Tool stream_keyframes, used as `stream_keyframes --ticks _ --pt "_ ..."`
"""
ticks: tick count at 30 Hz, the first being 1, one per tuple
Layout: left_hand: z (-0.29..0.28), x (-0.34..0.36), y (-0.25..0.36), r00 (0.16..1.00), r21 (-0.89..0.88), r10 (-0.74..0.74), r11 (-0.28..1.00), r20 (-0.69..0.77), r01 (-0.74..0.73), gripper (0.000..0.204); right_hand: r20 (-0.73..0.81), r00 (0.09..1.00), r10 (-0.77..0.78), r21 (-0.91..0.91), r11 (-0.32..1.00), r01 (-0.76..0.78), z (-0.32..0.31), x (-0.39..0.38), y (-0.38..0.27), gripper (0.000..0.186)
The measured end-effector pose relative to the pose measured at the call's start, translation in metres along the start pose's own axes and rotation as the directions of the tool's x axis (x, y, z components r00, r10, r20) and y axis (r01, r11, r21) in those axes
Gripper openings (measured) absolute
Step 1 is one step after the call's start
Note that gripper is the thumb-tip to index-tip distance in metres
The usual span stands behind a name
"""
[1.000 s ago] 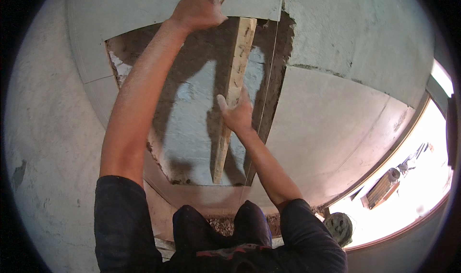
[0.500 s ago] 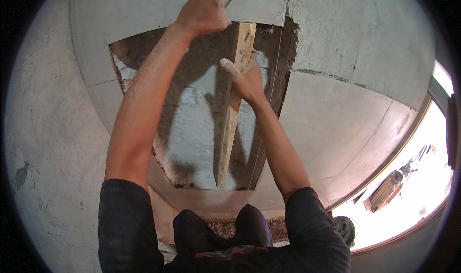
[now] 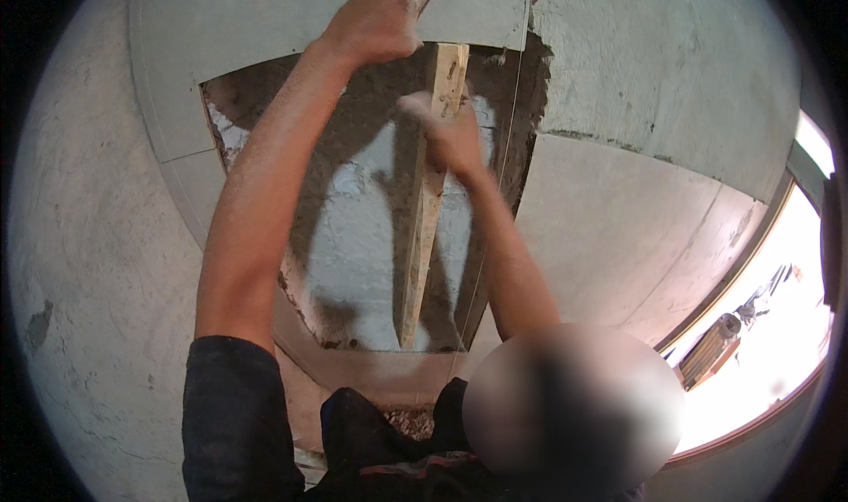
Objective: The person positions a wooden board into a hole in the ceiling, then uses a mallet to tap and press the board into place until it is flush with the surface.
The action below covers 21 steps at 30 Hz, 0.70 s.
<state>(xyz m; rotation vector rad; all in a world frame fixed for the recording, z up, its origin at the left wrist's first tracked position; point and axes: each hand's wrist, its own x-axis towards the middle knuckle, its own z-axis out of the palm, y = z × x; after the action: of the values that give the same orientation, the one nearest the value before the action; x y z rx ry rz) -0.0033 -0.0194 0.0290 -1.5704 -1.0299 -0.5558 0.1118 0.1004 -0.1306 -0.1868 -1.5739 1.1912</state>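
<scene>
A long wooden batten (image 3: 422, 254) stands lengthwise over the bare grey patch (image 3: 353, 228), its upper end just below the edge of the upper wall tile (image 3: 238, 16). My right hand (image 3: 452, 135) is wrapped round the batten near its upper end, the thumb on its left side; the hand is slightly blurred. My left hand (image 3: 375, 20) is up at the lower part of the upper tile, left of the batten's top. Its fingers run to the picture's upper edge and are partly cut off, so their grip is hidden.
Large pale tiles (image 3: 601, 228) cover the wall to the right, with rough mortar along the joint. A thin string (image 3: 505, 148) runs down beside the batten. Plain wall (image 3: 88, 237) lies at left. A bright opening (image 3: 760, 334) is at lower right; a blurred oval covers my right sleeve.
My right hand has moved up slightly along the batten, its thumb now blurred. The left hand and the batten stay almost where they were.
</scene>
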Motion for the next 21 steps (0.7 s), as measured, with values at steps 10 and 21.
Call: stream_keyframes --ticks 10,21 --pt "0.004 0.004 0.001 0.999 0.038 -0.012 0.999 0.042 0.010 0.080 0.006 0.997 -0.075 -0.077 0.994 0.075 0.023 0.001 -0.010 0.052" --pt "0.003 0.011 0.004 0.999 -0.005 0.006 1.000 0.043 -0.006 0.082 0.057 0.978 -0.202 -0.243 0.947 0.210 0.013 0.020 0.002 0.060"
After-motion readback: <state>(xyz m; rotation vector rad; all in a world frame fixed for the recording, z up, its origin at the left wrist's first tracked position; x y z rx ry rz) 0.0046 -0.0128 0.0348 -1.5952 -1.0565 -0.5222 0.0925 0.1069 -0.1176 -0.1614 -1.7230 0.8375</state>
